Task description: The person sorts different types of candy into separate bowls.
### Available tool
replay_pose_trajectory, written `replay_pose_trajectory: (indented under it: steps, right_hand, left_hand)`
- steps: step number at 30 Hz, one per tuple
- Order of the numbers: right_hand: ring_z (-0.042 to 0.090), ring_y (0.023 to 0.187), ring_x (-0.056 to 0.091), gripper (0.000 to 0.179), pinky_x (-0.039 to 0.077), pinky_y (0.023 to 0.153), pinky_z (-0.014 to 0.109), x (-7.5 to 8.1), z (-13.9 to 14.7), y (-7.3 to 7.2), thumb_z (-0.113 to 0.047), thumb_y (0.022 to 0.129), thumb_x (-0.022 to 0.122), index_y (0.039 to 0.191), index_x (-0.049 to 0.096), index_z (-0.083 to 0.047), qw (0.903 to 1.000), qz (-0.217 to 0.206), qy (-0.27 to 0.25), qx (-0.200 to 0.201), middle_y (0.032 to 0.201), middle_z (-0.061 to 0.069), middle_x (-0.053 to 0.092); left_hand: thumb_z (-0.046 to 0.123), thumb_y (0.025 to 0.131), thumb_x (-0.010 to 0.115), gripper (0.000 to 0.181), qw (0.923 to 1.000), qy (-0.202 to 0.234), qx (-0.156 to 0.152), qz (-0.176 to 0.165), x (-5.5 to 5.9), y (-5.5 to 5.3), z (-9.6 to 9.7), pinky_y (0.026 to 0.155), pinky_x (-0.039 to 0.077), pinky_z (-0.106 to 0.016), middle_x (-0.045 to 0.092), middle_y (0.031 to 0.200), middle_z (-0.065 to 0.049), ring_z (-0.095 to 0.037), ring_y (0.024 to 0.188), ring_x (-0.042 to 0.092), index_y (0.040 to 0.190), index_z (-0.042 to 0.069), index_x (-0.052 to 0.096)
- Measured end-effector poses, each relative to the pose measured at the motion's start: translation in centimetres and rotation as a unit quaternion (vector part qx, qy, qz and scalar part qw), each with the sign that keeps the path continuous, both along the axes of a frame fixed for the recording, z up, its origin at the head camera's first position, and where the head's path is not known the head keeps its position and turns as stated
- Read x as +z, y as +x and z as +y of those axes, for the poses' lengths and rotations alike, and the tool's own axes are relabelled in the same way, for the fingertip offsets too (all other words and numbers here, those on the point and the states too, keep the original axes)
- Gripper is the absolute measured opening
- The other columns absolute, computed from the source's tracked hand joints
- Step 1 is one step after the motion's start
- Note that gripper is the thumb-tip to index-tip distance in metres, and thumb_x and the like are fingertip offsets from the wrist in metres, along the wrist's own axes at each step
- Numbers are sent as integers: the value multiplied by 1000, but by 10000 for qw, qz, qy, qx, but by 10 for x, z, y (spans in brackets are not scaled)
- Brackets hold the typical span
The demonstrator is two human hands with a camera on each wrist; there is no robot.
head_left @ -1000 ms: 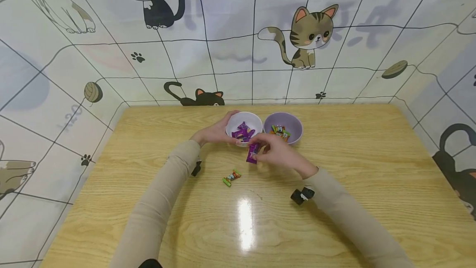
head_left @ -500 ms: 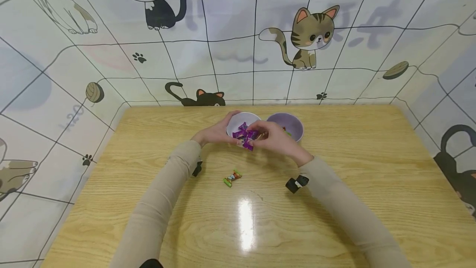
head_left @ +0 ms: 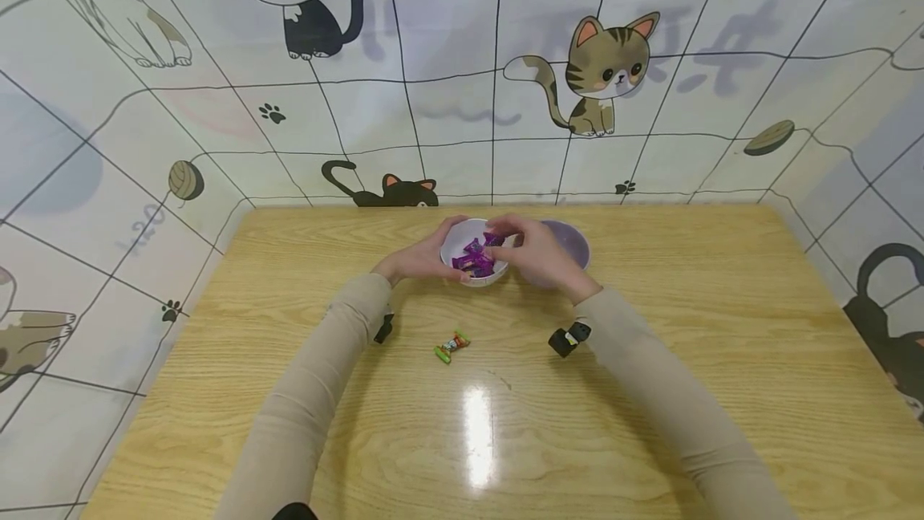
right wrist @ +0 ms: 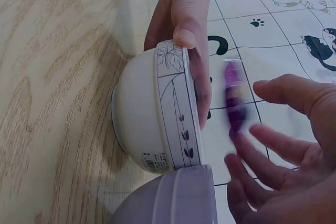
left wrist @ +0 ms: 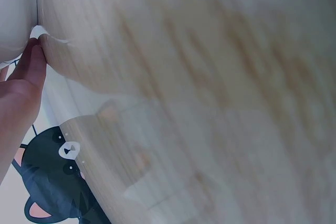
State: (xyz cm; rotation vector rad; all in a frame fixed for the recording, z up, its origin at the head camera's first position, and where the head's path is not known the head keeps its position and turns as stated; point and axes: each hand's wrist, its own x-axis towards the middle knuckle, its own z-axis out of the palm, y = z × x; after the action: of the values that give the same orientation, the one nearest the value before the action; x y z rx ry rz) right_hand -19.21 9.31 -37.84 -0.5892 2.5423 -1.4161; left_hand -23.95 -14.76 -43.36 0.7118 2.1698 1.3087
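My left hand holds a white bowl, thumb at the near rim and fingers round the far left side. Several purple-wrapped candies lie inside it. Over the bowl's right side is my right hand. In the right wrist view, its thumb and fingers are spread, and a blurred purple-wrapped candy hangs in the air above the bowl opening, apart from the thumb. A lilac bowl stands against the white one, partly hidden by the right hand, its contents out of sight.
One green and orange wrapped candy lies on the wooden table in front of the bowls. Behind the table's far edge rises a cat-patterned wall covering, which continues on both sides.
My right hand has carried a purple-wrapped candy from in front of the bowls up over the white bowl and let go of it. The left hand stays on the bowl.
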Motion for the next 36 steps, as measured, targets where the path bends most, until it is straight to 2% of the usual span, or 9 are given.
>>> replay_pose_trajectory:
  steps: [4, 8, 14, 19, 23, 30, 36]
  right_hand:
    - [34, 124, 46, 54, 35, 103, 49, 0, 4, 0, -18, 89, 69, 138, 51, -4, 9999, 85, 35, -101, 133, 17, 54]
    - [34, 125, 46, 45, 34, 105, 48, 0, 8, 5, -16, 91, 67, 132, 56, -1, 9998, 157, 67, -67, 131, 16, 56]
    - [32, 122, 49, 36, 38, 101, 49, 3, 9, 16, -17, 90, 67, 125, 62, -6, 9996, 255, 128, -77, 128, 11, 59]
    - [33, 113, 53, 33, 42, 94, 50, 1, 8, 23, -13, 88, 69, 120, 65, -5, 9991, 403, -95, 58, 121, 12, 63]
    - [34, 112, 55, 30, 43, 94, 50, -1, 5, 29, -12, 88, 69, 117, 65, -2, 9983, 497, -227, 185, 116, 13, 65]
    - [38, 106, 58, 28, 43, 95, 51, -6, -1, 42, -2, 86, 68, 113, 64, 5, 9958, 365, -714, 451, 112, 21, 64]
    - [36, 104, 58, 27, 44, 93, 50, -9, -4, 53, -2, 86, 68, 112, 65, 2, 9956, 228, -794, 443, 111, 17, 66]
  left_hand:
    - [13, 77, 81, 106, 10000, -36, 51, -8, -1, 0, 0, 106, 31, -44, 30, 145, -14, -28, 130, 33, 154, 21, 9]
    - [13, 76, 81, 106, 10000, 25, 70, 7, -2, 0, 0, 106, 31, -43, 31, 144, -12, -26, 129, 34, 153, 19, 10]
    - [14, 76, 81, 107, 10000, 37, 63, 10, -3, 0, -1, 104, 33, -43, 31, 143, -11, -25, 128, 35, 154, 18, 8]
    - [14, 75, 81, 107, 10000, 41, 56, 11, -3, 0, -1, 103, 35, -42, 32, 143, -11, -25, 127, 36, 154, 18, 9]
    - [12, 76, 81, 106, 9999, 135, 64, -64, -3, 1, -1, 102, 36, -42, 32, 142, -11, -25, 127, 36, 153, 19, 9]
    - [12, 76, 82, 106, 9998, 115, 106, -74, -4, 1, -1, 101, 38, -41, 33, 141, -11, -25, 126, 37, 153, 22, 11]
    - [13, 75, 82, 104, 9999, 82, 123, -41, -4, 1, -1, 101, 38, -41, 33, 141, -10, -25, 126, 36, 151, 27, 13]
